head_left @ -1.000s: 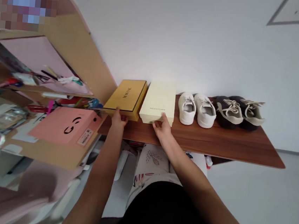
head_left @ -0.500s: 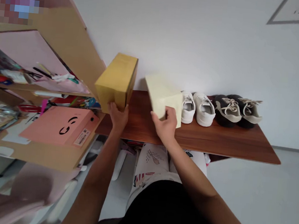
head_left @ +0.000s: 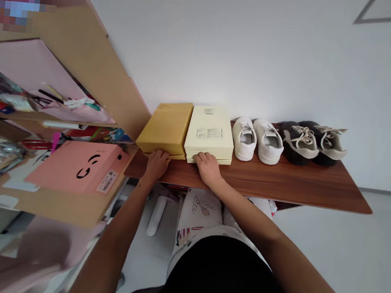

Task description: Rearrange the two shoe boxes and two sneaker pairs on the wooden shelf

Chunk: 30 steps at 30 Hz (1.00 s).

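The gold box (head_left: 166,125) and the cream box (head_left: 214,132) are lying flat, just beside each other, on the left part of the brown tabletop (head_left: 291,185), near the wall (head_left: 226,43). Both are sitting closed, their panels hiding the insides; a narrow slit is running along the lower front of each. The gold box is showing a plain, dull yellow upper face. The cream box is looking paler, with small grey print forming blocks around the middle of its upper face and near the far edge. The left hand (head_left: 158,163) is resting at the front edge of the gold box, fingers curling against it, and the right hand (head_left: 208,166) is doing likewise at the cream box; I cannot tell whether they are gripping or only pressing, as their undersides are hiding from view. Just right of the cream box, the white shoes (head_left: 269,154) are standing as a pair, heels facing the near side, their openings showing greyish insoles. Beside them, the dark shoes (head_left: 292,149) are standing with pale laces and pale heels. At left, on a tan tabletop (head_left: 78,211), the pink box (head_left: 69,169) is sitting shut, its top carrying black curved marks and its end a white label.
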{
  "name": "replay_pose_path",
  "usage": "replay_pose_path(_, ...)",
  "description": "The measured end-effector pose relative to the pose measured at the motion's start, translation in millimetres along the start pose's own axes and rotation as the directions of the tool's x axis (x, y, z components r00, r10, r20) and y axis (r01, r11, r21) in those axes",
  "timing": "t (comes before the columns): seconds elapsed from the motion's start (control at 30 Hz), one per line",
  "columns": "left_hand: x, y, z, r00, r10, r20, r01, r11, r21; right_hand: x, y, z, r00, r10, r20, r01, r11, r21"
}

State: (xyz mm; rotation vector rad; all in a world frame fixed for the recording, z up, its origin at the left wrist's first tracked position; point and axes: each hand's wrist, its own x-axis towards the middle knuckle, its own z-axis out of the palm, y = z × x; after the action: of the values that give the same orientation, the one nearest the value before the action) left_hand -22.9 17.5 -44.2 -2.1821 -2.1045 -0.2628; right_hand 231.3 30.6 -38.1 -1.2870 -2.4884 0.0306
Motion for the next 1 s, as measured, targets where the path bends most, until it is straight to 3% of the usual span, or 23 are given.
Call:
replay_pose_path(0.2, 6, -6, 8.4, 1.000, -0.001, -0.021, 0.001, 1.000, -0.013, 5, -4, 24, 1.000, 0.005, 0.011, -0.005, 1.000, 0.011)
replay_pose_path(0.37, 2, -8, 10.4, 1.000, 0.018, -0.026, -0.019, 0.998, -0.062, -2, -13, 25, 0.994, 0.096, -0.045, -0.095, 0.995, 0.033)
replay_pose_path(0.6, 5, -12, 16.8, 0.992, -0.032, -0.120, 0.006, 0.978, -0.208, 3, -4, 27, 0.995, 0.096, -0.036, -0.090, 0.988, 0.128)
replay_pose_path(0.67, 5, -12, 16.7, 0.977, -0.099, -0.187, 0.039, 0.952, -0.304, 2, -1, 27, 0.990, 0.094, -0.109, -0.064, 0.966, 0.250)
replay_pose_path(0.73, 8, -9, 13.4, 0.927, -0.249, -0.281, 0.116, 0.902, -0.417, -8, 4, 24, 0.966, 0.098, -0.239, 0.007, 0.915, 0.403)
replay_pose_path(0.83, 12, 13, 1.5, 0.740, -0.513, -0.436, 0.189, 0.780, -0.596, -41, 23, 14, 0.857, 0.221, -0.465, 0.074, 0.841, 0.536)
replay_pose_path(0.9, 12, 47, -7.4, 0.637, -0.596, -0.488, 0.130, 0.708, -0.694, -71, 49, 4, 0.725, 0.415, -0.549, -0.021, 0.811, 0.585)
replay_pose_path(0.93, 11, 71, -10.7, 0.634, -0.595, -0.494, 0.068, 0.680, -0.730, -86, 65, -2, 0.634, 0.531, -0.562, -0.110, 0.782, 0.614)
replay_pose_path(0.97, 9, 99, -13.0, 0.660, -0.564, -0.496, -0.014, 0.651, -0.759, -99, 83, -10, 0.521, 0.635, -0.570, -0.218, 0.745, 0.630)
replay_pose_path(1.0, 8, 129, -13.9, 0.745, -0.469, -0.474, -0.100, 0.624, -0.775, -108, 102, -19, 0.471, 0.672, -0.572, -0.313, 0.733, 0.604)
